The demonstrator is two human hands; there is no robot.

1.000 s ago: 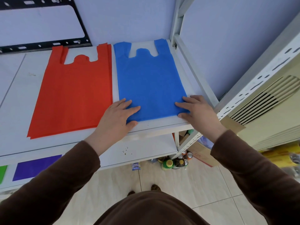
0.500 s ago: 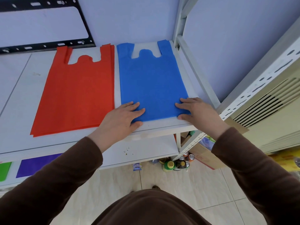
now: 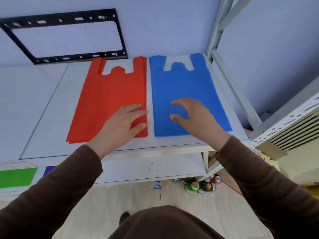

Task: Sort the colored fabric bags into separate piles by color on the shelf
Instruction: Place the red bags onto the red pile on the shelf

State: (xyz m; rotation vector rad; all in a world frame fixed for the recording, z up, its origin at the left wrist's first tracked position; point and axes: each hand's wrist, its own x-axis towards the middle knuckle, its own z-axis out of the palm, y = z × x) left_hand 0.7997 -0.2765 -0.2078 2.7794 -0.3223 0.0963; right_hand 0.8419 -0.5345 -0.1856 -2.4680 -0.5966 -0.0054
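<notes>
A pile of red fabric bags (image 3: 110, 97) lies flat on the white shelf (image 3: 48, 104), handles toward the wall. Right beside it, with a narrow gap between, lies a pile of blue fabric bags (image 3: 183, 87). My left hand (image 3: 124, 125) is over the lower right corner of the red pile, fingers straight, holding nothing. My right hand (image 3: 193, 116) hovers over the lower middle of the blue pile with fingers loosely spread, holding nothing. On the lower shelf a green bag (image 3: 16, 176) and the edge of a purple bag (image 3: 49, 170) show at the left.
A black metal bracket (image 3: 69, 35) hangs on the wall behind the shelf. Grey shelf uprights (image 3: 222, 37) stand at the right, next to a slatted vent (image 3: 296, 131). Bottles and cans (image 3: 202, 185) sit on the tiled floor under the shelf.
Both hands left the blue pile's lower corners and shifted left. My left hand now is over the red pile; my right hand has moved to the middle of the blue pile.
</notes>
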